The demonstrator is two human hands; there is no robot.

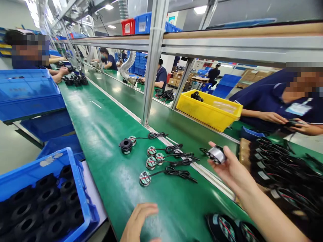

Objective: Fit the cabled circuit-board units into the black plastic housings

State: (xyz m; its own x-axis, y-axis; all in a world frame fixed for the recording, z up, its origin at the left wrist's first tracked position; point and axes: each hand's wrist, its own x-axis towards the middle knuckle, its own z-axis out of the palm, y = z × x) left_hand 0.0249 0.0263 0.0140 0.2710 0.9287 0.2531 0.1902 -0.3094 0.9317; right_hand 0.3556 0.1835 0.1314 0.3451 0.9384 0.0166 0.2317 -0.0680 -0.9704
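Note:
My right hand [234, 171] holds a small round motor [218, 154] with a silver metal side, gripped between thumb and fingers over the bench's metal rail. A dark cable end sticks out past my fingers. My left hand [138, 220] hovers low over the green bench [121, 191], fingers apart and curved, with nothing visible in it. Ahead of it lie several round motors with green circuit boards, the nearest motor [145, 178] trailing a bundled black cable [180, 173]. Farther off stands a black ring-shaped housing [125, 146], touching or close to another motor [132, 140].
At left, a blue bin [83, 188] holds several black housings. Black round assemblies [224, 228] lie below my right forearm, with more stacked at right. A metal post [152, 67] rises from the bench beside a yellow bin [209, 112]. Co-workers sit across and along the line.

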